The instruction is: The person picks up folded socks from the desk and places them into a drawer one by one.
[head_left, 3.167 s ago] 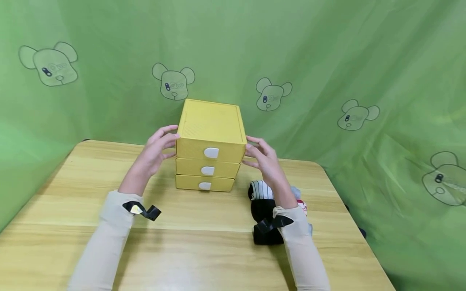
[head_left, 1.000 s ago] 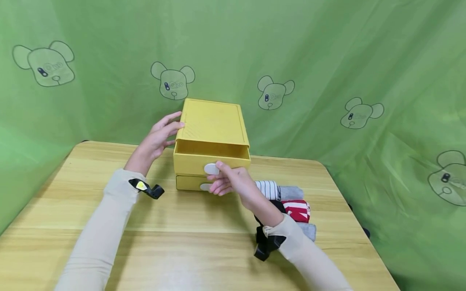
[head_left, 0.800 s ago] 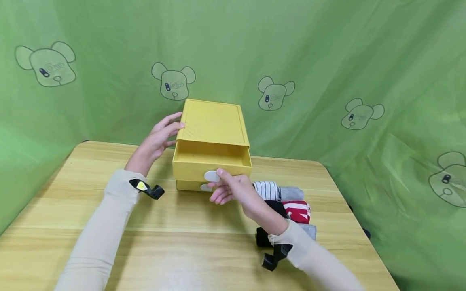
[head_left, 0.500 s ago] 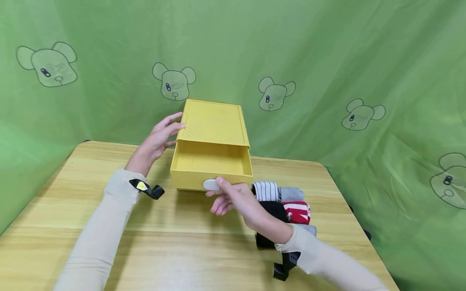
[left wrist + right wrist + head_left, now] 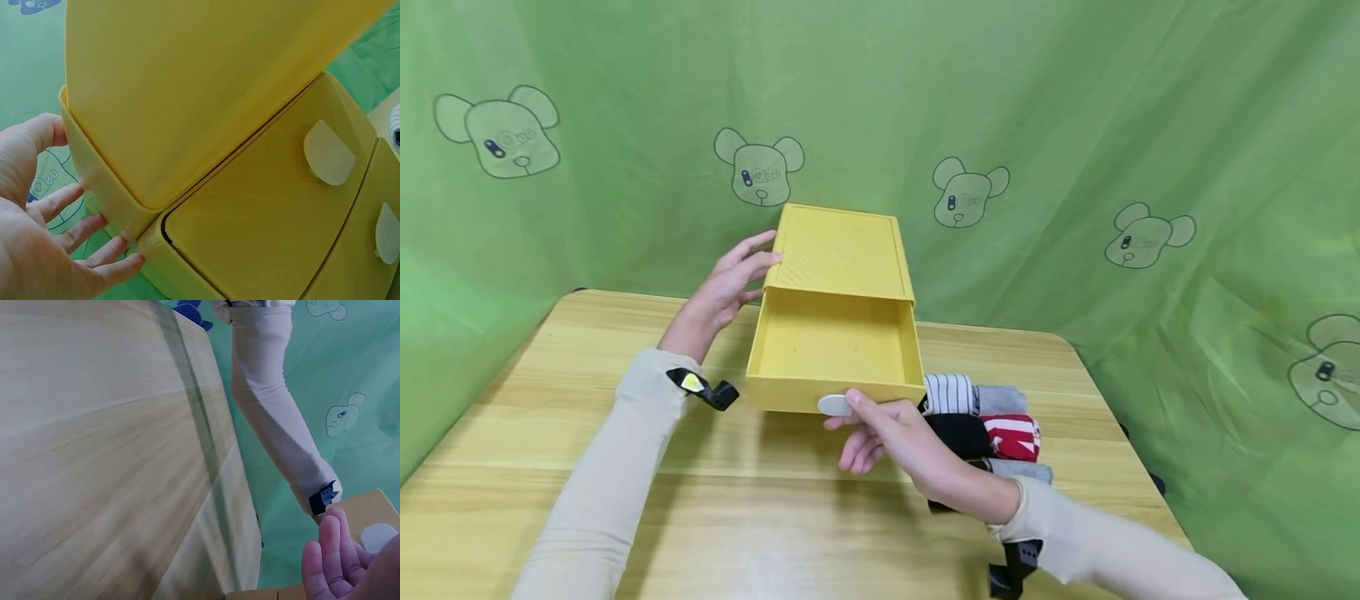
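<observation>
A yellow three-drawer storage box (image 5: 842, 250) stands at the back of the table, its top drawer (image 5: 827, 346) pulled far out. Nothing lies on the visible floor of that drawer. My right hand (image 5: 898, 437) pinches the drawer's white handle (image 5: 834, 406) with thumb on top, the other fingers below it. On the box's left side, near the top, rest the extended fingers of my left hand (image 5: 722, 292). In the left wrist view the lower drawers (image 5: 262, 212) are closed, and those fingertips touch the side wall.
Just right of the drawer lie several rolled cloth pieces that look like socks: white striped (image 5: 950, 393), red and white (image 5: 1011, 437), black (image 5: 958, 433) and grey (image 5: 1022, 471). The wooden table (image 5: 715, 517) ends at a green curtain (image 5: 865, 100) printed with bear heads.
Both hands were at the box's sides with all drawers closed. The right hand then took the top drawer's handle and drew it toward me. The left hand shifted slightly and stayed on the side.
</observation>
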The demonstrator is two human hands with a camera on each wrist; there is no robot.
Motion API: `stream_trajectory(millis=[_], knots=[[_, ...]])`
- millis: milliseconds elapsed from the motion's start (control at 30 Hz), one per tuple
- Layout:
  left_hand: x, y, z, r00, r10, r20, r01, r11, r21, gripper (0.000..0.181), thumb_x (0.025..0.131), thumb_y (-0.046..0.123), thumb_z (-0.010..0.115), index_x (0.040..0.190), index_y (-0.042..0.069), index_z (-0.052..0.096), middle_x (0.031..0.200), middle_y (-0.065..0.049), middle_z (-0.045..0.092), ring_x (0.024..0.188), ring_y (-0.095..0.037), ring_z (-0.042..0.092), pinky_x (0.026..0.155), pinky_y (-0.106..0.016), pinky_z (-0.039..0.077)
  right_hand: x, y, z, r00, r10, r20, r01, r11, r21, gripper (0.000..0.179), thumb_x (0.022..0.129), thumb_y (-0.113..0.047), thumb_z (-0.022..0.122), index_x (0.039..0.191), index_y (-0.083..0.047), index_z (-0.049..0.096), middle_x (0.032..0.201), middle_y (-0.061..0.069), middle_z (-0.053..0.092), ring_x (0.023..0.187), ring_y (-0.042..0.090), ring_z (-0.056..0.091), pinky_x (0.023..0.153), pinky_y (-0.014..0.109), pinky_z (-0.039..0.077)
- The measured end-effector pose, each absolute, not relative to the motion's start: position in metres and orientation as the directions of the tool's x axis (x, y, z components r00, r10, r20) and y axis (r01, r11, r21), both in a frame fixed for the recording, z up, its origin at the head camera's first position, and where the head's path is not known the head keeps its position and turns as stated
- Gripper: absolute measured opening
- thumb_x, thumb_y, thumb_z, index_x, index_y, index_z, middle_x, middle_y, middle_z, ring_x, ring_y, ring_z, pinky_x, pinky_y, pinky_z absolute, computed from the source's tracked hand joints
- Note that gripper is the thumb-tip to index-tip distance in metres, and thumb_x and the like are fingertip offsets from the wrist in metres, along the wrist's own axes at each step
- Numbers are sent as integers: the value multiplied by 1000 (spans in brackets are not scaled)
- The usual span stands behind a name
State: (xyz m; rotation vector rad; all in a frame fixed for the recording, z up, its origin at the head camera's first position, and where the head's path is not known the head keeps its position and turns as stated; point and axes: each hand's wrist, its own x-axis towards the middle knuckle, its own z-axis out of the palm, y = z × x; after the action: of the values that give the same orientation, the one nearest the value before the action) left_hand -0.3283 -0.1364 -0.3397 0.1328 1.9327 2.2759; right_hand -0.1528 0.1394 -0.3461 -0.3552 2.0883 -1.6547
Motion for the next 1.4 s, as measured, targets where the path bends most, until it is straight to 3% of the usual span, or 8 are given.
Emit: stream_trajectory(millis=[367, 567, 733, 967, 1100, 1300, 1400], knots=[[-328, -136, -340, -984, 177, -28, -56, -156, 986, 66, 101, 29, 61, 160, 28, 32, 161, -8, 37, 142, -28, 46, 121, -50, 35, -149, 146, -344, -840, -499, -211, 76, 277, -958, 58, 108, -50, 42, 122, -2, 72, 79, 8, 76, 67, 14, 69, 65, 26, 58], [-327, -137, -339, -983, 180, -24, -54, -160, 986, 66, 101, 29, 61, 161, 28, 32, 163, -9, 35, 145, -30, 42, 123, -52, 31, -152, 152, -331, -791, -560, -247, 20, 379, -925, 60, 109, -50, 37, 128, -2, 68, 89, 14, 78, 73, 19, 72, 71, 34, 61], [-327, -137, -339, -983, 180, -25, -55, -164, 985, 66, 101, 29, 60, 160, 28, 32, 163, -9, 36, 145, -30, 43, 123, -52, 30, -156, 169, -307, -724, -651, -230, -154, 477, -865, 44, 108, -37, 47, 130, -6, 68, 98, 10, 78, 85, 24, 74, 80, 34, 62], [-327, -137, -340, -984, 175, -24, -53, -164, 985, 65, 101, 28, 60, 160, 28, 33, 161, -9, 37, 143, -28, 44, 123, -52, 32, -165, 208, -271, -670, -737, -93, -414, 474, -777, 29, 104, -23, 60, 127, -8, 70, 103, 3, 78, 92, 19, 72, 88, 30, 59], [-326, -137, -339, -985, 172, -21, -50, -161, 986, 65, 101, 29, 60, 160, 28, 33, 162, -9, 36, 143, -28, 45, 122, -51, 33, -178, 232, -258, -708, -706, -25, -486, 512, -708, 23, 100, -18, 65, 120, -9, 74, 106, 4, 79, 96, 16, 73, 86, 27, 60], [-327, -138, -340, -986, 167, -30, -56, -158, 986, 64, 101, 30, 60, 160, 29, 33, 162, -8, 37, 144, -29, 43, 122, -50, 32, -212, 255, -269, -828, -559, -26, -380, 596, -708, 21, 99, -14, 67, 115, -4, 74, 107, 12, 77, 92, 15, 73, 84, 24, 60], [-328, -137, -340, -985, 170, -35, -63, -158, 985, 64, 101, 30, 61, 160, 29, 34, 162, -8, 37, 146, -30, 41, 123, -51, 31, -233, 264, -288, -840, -542, -29, -381, 627, -679, 25, 97, -13, 69, 119, -1, 72, 109, 15, 76, 93, 17, 73, 82, 22, 59]])
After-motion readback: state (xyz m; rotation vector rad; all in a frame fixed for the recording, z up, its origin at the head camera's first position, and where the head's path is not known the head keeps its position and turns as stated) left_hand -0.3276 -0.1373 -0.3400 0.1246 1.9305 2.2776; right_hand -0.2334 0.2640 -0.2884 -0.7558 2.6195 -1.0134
